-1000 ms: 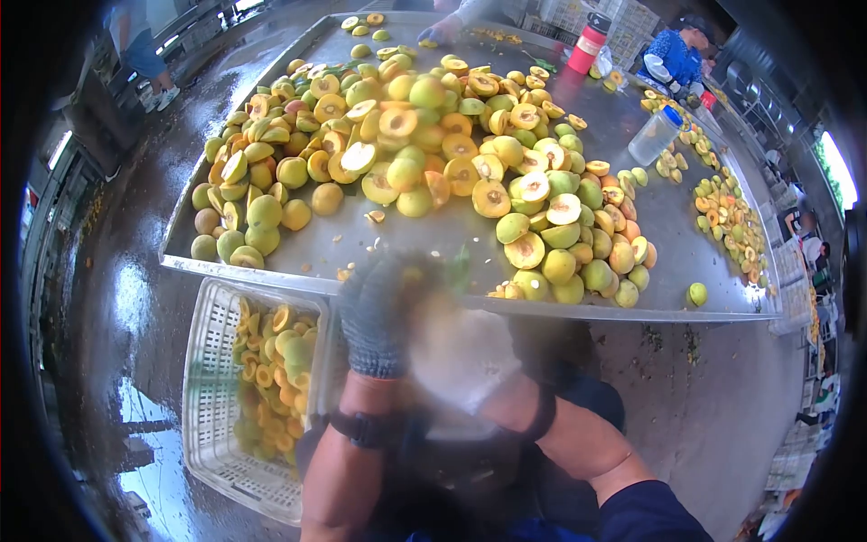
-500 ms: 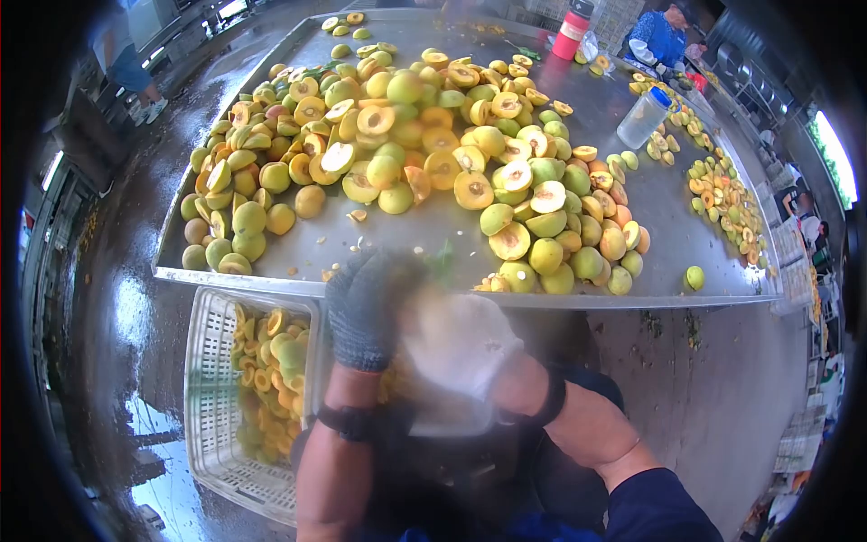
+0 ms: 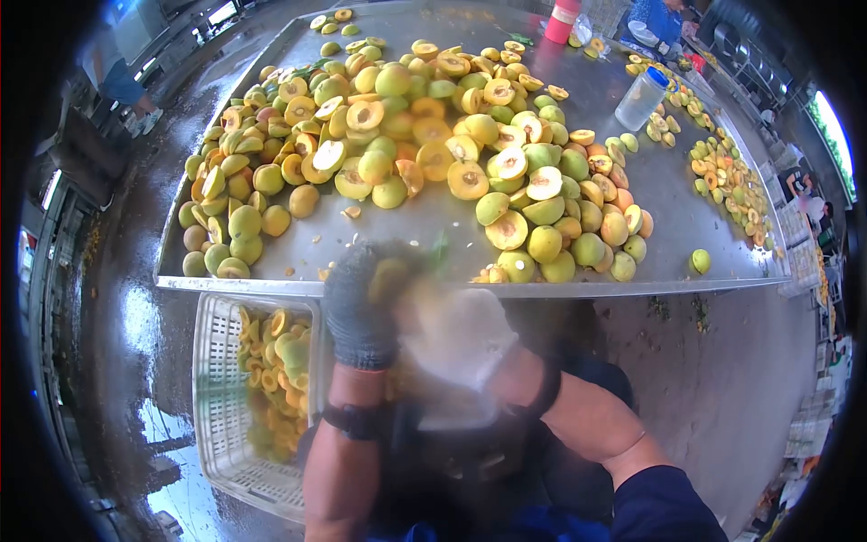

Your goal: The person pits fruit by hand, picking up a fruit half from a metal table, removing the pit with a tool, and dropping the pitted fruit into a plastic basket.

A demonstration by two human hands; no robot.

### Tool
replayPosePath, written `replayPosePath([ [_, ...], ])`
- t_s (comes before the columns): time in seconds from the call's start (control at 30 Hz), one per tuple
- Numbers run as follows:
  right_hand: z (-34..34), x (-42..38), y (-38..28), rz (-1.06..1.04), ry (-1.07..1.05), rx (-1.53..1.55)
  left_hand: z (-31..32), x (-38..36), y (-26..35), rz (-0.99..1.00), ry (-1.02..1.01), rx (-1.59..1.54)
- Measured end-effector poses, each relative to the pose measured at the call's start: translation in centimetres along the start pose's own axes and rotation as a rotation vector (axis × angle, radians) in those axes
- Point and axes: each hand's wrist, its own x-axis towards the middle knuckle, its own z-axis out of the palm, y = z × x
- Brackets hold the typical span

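Observation:
My left hand, in a dark grey glove, is closed around a blurred yellow-green fruit just in front of the table's near edge. Touching or nearly touching it is my right hand, in a white glove, with its fingers drawn together; the blur hides what they hold, if anything. Beyond both hands, halved and whole yellow-green fruits lie heaped on the metal table. A white basket below the edge, at the left, holds fruit halves.
On the table's right side stand a clear bottle with a blue lid and a pink-red bottle. More halves lie near the right edge. A co-worker in blue is at the far right; another person stands at the far left.
The view has shifted slightly, so the table and fruits sit a little differently. The yellow-green fruit in my left hand shows more clearly. Both hands remain close together.

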Motion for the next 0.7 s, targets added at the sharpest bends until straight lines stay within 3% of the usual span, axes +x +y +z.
replayPosePath([
  [0.13,-0.1,-0.3,-0.9,-0.086,0.104,-0.056,-0.6,-0.1,-1.0,-0.141,0.11,-0.385],
  [0.3,-0.2,0.3,-1.3,-0.095,0.182,-0.115,-0.8,-0.3,-2.2,0.0,0.097,-0.268],
  [0.4,0.4,0.4,-1.7,-0.034,0.177,-0.098,-0.9,-0.3,-1.3,-0.032,0.082,-0.244],
  [0.5,0.8,0.7,-2.1,-0.013,0.175,-0.092,-1.0,-0.1,-0.6,0.067,0.063,-0.061],
  [0.7,0.1,1.2,-3.0,0.058,0.065,-0.163,-0.4,-0.3,1.1,-0.035,0.058,-0.169],
])
